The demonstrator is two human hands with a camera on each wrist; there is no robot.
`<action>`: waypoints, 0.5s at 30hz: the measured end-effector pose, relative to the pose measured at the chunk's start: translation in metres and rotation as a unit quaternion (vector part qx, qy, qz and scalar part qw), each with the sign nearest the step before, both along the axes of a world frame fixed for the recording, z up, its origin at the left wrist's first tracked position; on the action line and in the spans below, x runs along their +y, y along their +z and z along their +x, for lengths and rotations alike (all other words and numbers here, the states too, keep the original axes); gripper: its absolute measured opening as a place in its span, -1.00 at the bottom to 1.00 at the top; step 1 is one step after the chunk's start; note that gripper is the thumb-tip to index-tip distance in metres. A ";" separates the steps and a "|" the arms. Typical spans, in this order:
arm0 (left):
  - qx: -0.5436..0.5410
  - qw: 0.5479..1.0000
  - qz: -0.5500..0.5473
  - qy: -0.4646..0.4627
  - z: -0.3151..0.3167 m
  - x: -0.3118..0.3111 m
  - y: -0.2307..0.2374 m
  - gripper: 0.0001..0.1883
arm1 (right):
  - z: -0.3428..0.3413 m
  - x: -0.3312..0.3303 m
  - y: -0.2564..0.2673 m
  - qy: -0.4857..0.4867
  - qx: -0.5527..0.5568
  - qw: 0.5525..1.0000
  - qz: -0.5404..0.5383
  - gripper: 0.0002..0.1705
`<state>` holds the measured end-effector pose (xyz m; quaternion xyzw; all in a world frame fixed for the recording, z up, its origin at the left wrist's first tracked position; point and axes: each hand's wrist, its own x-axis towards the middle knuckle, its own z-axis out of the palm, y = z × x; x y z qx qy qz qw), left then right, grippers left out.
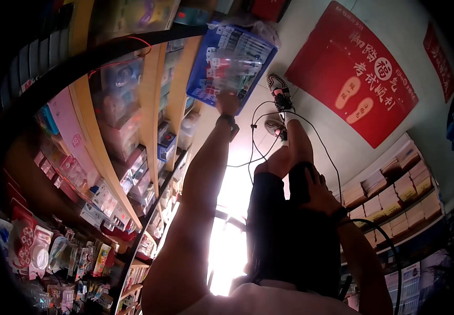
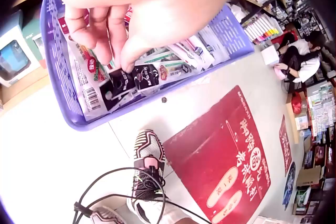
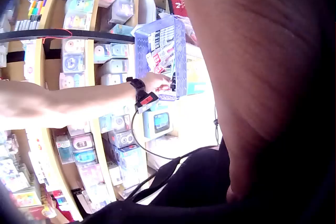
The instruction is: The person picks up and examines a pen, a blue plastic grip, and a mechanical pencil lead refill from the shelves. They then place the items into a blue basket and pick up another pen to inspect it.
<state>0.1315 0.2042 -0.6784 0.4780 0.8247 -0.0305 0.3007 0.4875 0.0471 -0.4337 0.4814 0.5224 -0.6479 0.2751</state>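
Note:
My left hand (image 1: pixel 228 103) reaches down into a blue-purple plastic basket (image 2: pixel 63 95) of packaged pens. In the left wrist view its fingers curl and the thumb tip meets the edge of a black pen packet (image 2: pixel 137 79), which it pinches among the others. Clear pen packets (image 2: pixel 90 90) with white and red printing lie around it, and the palm hides part of the contents. My right hand (image 1: pixel 319 191) rests on the knee with its fingers spread, holding nothing.
Shelves of boxed goods (image 3: pixel 123 66) stand beside the basket. A red floor mat (image 1: pixel 358 79) lies ahead of my shoes (image 1: pixel 278 86). A black cable (image 1: pixel 316 136) loops around the legs. Stacked books (image 1: pixel 390 194) fill a rack at right. Another person (image 2: pixel 302 58) sits farther off.

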 end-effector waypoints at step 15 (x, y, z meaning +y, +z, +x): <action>-0.045 0.911 0.319 0.259 0.010 -0.067 0.211 -0.61 | 0.045 0.057 -0.034 0.210 0.067 0.969 0.116 0.75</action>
